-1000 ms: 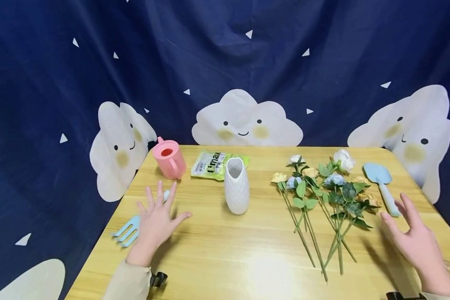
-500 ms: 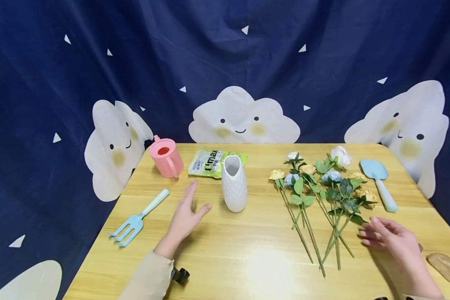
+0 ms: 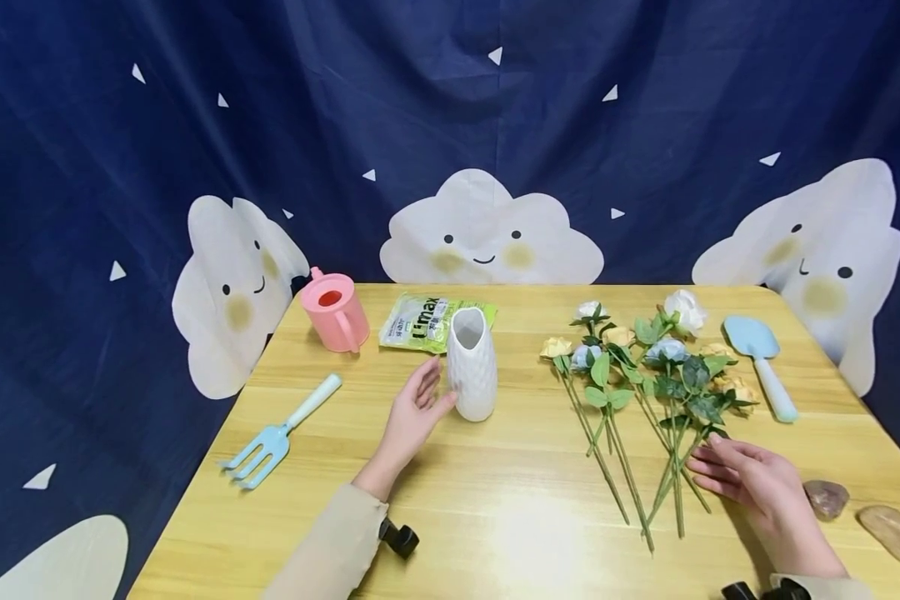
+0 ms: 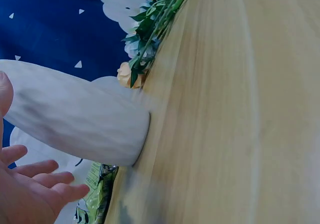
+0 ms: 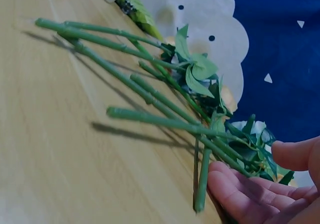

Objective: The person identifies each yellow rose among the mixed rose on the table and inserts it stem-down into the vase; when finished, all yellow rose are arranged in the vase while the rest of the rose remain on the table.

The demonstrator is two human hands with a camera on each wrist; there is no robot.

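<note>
A white textured vase (image 3: 472, 375) stands upright mid-table. My left hand (image 3: 412, 417) is at its left side, thumb and fingers apart; in the left wrist view the vase (image 4: 80, 116) rises between the thumb and the spread fingers (image 4: 47, 179). Several artificial flowers (image 3: 667, 383) with white, yellow and blue heads lie to the right, stems toward me. Beside the stems is my right hand (image 3: 757, 487), its fingertips right at the nearest ones. The right wrist view shows the stems (image 5: 150, 119) just past the relaxed fingers (image 5: 250, 189), nothing gripped.
A pink watering can (image 3: 335, 312) stands at the back left, next to a green-and-white packet (image 3: 416, 323) behind the vase. A blue hand fork (image 3: 270, 446) lies left, a blue trowel (image 3: 761, 358) right. Two stones (image 3: 896, 533) sit at the right front.
My left hand has moved right, from above the hand fork to the vase's side. My right hand has come left and down to the flower stems, uncovering the stones.
</note>
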